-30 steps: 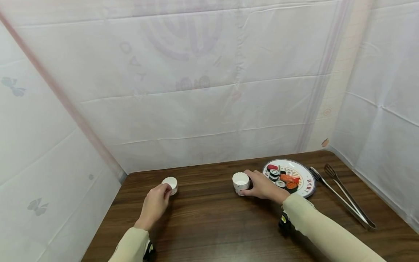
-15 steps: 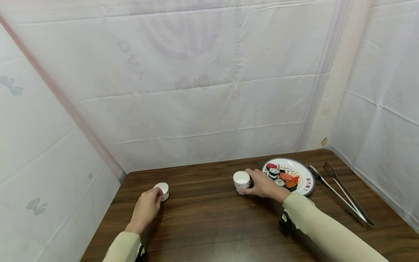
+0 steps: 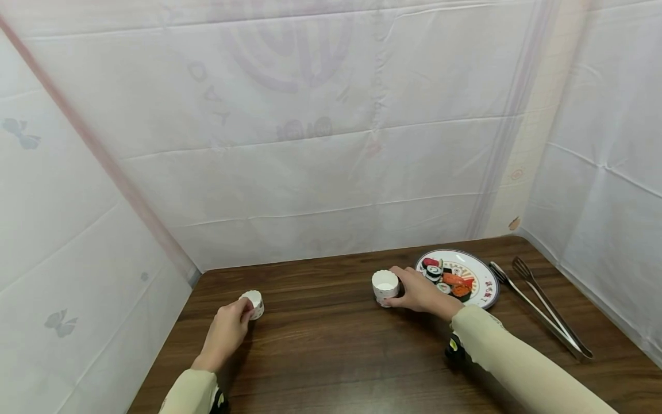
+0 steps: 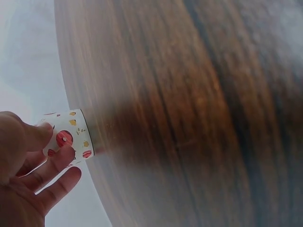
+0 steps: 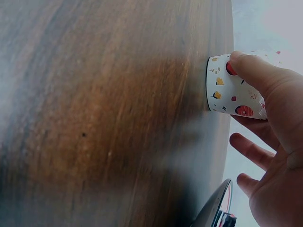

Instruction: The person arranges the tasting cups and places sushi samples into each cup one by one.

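Note:
My left hand (image 3: 227, 329) pinches a white paper baking cup (image 3: 256, 305) on the left part of the table. In the left wrist view that cup (image 4: 71, 135) shows red and yellow prints, its base right at the wood. A second cup (image 3: 385, 286) of the same kind, with a scalloped rim, sits right of the middle. My right hand (image 3: 418, 293) holds it from its right side, thumb in front. The right wrist view shows this cup (image 5: 232, 90) with its base close against the tabletop.
Just right of my right hand lies a white plate (image 3: 485, 280) with several sushi pieces (image 3: 455, 280) on it. Metal tongs (image 3: 548, 313) lie at the table's right side. White cloth (image 3: 310, 172) hangs behind the brown wooden table (image 3: 320, 345).
My left hand has moved left and slightly nearer with its baking cup. My right hand and its cup have shifted only a little to the right.

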A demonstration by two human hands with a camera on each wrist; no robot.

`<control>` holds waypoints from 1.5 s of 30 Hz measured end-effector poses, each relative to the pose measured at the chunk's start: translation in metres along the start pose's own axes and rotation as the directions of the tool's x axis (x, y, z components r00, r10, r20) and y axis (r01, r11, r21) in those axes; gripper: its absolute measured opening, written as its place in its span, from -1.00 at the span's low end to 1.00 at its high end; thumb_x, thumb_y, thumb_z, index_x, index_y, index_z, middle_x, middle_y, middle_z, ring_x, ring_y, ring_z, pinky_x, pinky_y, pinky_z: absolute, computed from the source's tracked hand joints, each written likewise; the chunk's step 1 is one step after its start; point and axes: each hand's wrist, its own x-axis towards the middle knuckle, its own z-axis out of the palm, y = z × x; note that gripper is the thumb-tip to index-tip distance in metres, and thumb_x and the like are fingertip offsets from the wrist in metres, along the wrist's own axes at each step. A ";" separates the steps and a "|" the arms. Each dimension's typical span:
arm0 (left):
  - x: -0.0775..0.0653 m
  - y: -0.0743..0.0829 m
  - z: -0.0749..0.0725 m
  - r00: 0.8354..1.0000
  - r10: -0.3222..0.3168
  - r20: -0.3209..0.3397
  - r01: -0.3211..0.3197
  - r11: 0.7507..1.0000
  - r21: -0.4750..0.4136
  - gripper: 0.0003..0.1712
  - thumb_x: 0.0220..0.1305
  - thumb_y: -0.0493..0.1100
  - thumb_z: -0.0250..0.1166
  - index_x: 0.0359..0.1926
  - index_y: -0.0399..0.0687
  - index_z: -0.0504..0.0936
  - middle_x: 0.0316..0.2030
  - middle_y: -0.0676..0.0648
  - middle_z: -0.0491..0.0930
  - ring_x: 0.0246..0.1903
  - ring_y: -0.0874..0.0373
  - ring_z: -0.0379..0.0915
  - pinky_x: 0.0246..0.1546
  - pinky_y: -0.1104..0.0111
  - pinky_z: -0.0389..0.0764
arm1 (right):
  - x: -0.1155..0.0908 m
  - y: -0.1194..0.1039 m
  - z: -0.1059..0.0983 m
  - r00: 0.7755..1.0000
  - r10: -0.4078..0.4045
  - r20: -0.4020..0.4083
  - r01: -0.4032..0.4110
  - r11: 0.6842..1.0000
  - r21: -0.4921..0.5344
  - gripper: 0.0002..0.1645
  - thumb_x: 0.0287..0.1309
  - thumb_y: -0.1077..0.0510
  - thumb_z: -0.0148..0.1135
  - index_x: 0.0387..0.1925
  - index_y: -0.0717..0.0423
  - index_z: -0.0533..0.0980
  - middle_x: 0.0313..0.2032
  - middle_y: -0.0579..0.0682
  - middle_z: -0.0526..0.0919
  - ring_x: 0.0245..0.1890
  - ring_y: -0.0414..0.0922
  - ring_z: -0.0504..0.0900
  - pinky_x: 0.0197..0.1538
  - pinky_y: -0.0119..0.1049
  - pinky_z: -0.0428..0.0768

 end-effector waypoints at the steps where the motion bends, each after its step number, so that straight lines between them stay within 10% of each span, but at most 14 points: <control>1: 0.000 0.000 0.000 1.000 0.006 -0.006 -0.006 1.000 0.000 -0.79 0.13 -0.49 0.45 -0.34 -0.19 0.59 -0.46 -0.07 0.65 -0.52 0.15 0.46 -0.49 0.19 0.52 | 0.000 0.000 0.000 1.000 0.000 0.000 0.000 1.000 -0.002 -0.15 0.03 -0.17 0.59 0.24 0.14 0.45 -0.08 0.06 0.62 -0.06 0.01 0.60 -0.01 0.03 0.61; 29: 0.000 0.000 -0.003 1.000 0.022 0.001 -0.022 1.000 -0.004 -0.75 0.16 -0.51 0.43 -0.34 -0.14 0.57 -0.46 -0.03 0.64 -0.49 0.17 0.49 -0.47 0.18 0.55 | -0.004 0.002 -0.002 0.999 -0.021 -0.025 0.021 1.000 -0.010 -0.19 0.01 -0.18 0.61 0.17 0.11 0.47 -0.11 0.02 0.64 -0.07 0.01 0.61 -0.01 0.03 0.60; 45: 0.009 0.017 -0.001 0.987 0.093 -0.134 -0.094 0.996 0.001 -0.61 0.13 -0.32 0.56 -0.02 -0.15 0.66 -0.09 -0.16 0.67 -0.46 0.07 0.58 -0.50 0.18 0.59 | -0.003 0.005 0.001 0.999 -0.035 -0.032 0.035 0.999 -0.007 -0.22 0.01 -0.17 0.60 0.15 0.11 0.48 -0.13 0.02 0.64 -0.10 -0.02 0.60 -0.04 0.02 0.62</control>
